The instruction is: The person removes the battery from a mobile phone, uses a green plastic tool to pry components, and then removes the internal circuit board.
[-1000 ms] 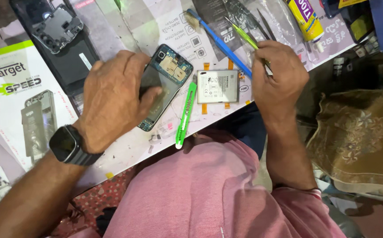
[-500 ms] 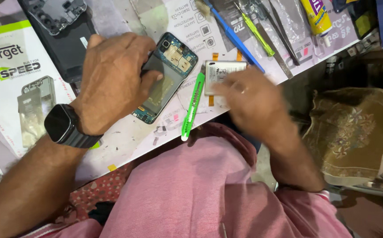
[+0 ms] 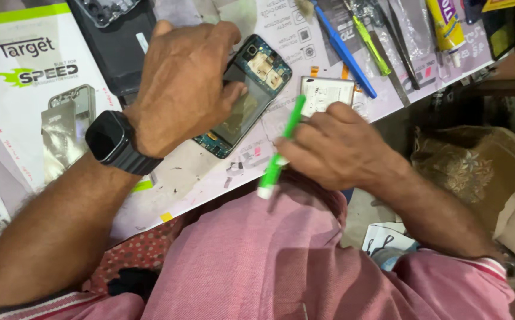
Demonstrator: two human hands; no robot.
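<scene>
Left hand [image 3: 180,86] lies palm-down on the opened phone [image 3: 242,98], fingers spread and curled over its left edge, thumb tip pressing on the dark inner panel. The phone lies back-off on the white bench mat [image 3: 198,178], tilted, camera end pointing up-right, circuit board showing at both ends. Black watch [image 3: 112,142] on that wrist.

Right hand [image 3: 337,148] is closed round a green tool [image 3: 281,142], knuckles up, gripping it at mid-length. The tool runs slanted: upper end near the phone's lower right side, white lower end hanging past the bench edge over the pink shirt [image 3: 257,255]. Can't tell if the upper tip touches the phone.

Just behind the right hand's knuckles lies a white battery [image 3: 327,95], flat on the mat, beside the phone. Further back: blue tool [image 3: 343,50], yellow-green screwdriver [image 3: 371,44], tweezers [image 3: 402,41], yellow glue tube [image 3: 444,26]. At the far left, a white printed box [image 3: 26,89], with a black phone cover [image 3: 118,41] next to it.
</scene>
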